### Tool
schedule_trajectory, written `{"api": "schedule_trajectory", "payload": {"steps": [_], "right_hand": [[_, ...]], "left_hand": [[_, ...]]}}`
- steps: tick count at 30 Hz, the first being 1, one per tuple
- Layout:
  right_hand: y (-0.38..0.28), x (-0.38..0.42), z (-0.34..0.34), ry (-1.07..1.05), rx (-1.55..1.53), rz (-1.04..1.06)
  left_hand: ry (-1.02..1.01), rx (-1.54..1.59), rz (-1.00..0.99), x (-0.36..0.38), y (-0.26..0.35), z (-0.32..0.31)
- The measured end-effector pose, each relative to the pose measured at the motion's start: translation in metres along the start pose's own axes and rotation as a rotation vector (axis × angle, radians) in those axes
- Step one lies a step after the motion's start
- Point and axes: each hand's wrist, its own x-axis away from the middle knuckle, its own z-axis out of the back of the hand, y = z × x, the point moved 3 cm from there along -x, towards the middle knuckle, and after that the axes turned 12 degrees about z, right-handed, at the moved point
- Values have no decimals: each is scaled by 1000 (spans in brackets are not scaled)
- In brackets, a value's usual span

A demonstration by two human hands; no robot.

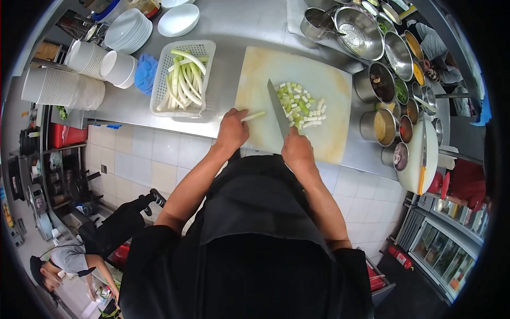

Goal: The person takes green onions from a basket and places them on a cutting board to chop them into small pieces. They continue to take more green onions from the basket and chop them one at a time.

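Note:
A pale cutting board [329, 139] lies on the steel counter before me. My left hand [232, 129], at the board's left edge, grips a short green-white stalk [254, 116] that points right. My right hand [298, 151] is closed round the handle of a large knife [278, 110], its blade pointing away from me and slightly left. Right beside the blade lie many chopped stalk pieces [304, 106]. Left of the board, a white perforated basket [159, 80] holds long green-white stalks [186, 80].
White bowls [127, 32] and a blue cloth [145, 73] are at the left. Metal pots and bowls [359, 33] crowd the right, near a second knife [423, 159] on a round white board [409, 181]. A co-worker [79, 255] is at the lower left; others are at the right.

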Motion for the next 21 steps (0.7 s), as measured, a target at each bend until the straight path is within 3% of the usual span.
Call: {"api": "schedule_trajectory", "payload": {"steps": [4, 9, 14, 21], "right_hand": [[-17, 9, 21, -51, -29, 47], [-15, 9, -12, 3, -12, 90], [-29, 14, 11, -30, -87, 31], [-20, 3, -19, -117, -95, 45]], "left_hand": [[26, -31, -47, -4, 9, -8], [69, -37, -23, -3, 9, -10], [83, -12, -41, -2, 7, -13], [106, 11, -105, -1, 9, -16]]}}
